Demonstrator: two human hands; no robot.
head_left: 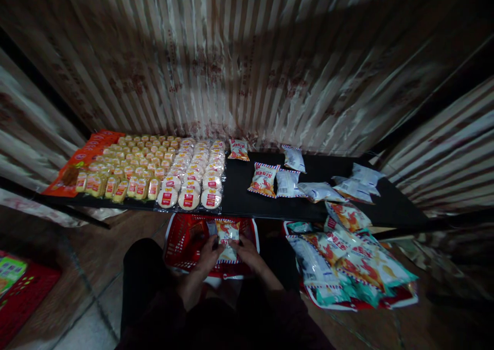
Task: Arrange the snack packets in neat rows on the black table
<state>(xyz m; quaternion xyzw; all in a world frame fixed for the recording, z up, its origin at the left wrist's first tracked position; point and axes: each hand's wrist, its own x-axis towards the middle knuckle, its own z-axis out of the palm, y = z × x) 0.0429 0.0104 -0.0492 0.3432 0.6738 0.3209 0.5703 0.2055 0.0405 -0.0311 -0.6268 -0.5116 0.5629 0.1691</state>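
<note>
Between my two hands is a small snack bag point(228, 233), white and orange with a striped edge, held over a red basket point(181, 249). My left hand point(210, 255) grips its left side, and my right hand point(247, 252) is closed on its right side. Beyond them on the black shelf point(239, 185) lie matching snack bags, one face up point(264, 179) and another snack bag point(239, 150) near the back. Several more bags lie white back up, among them a white-backed bag point(288, 184).
Rows of wrapped round crackers point(189, 198) and small wrapped cakes point(131, 188) fill the shelf's left, beside an orange packet point(83, 159). At right, a second basket point(409, 296) is heaped with snack bags. Another red basket point(34, 298) stands far left. Striped curtains point(231, 72) hang behind.
</note>
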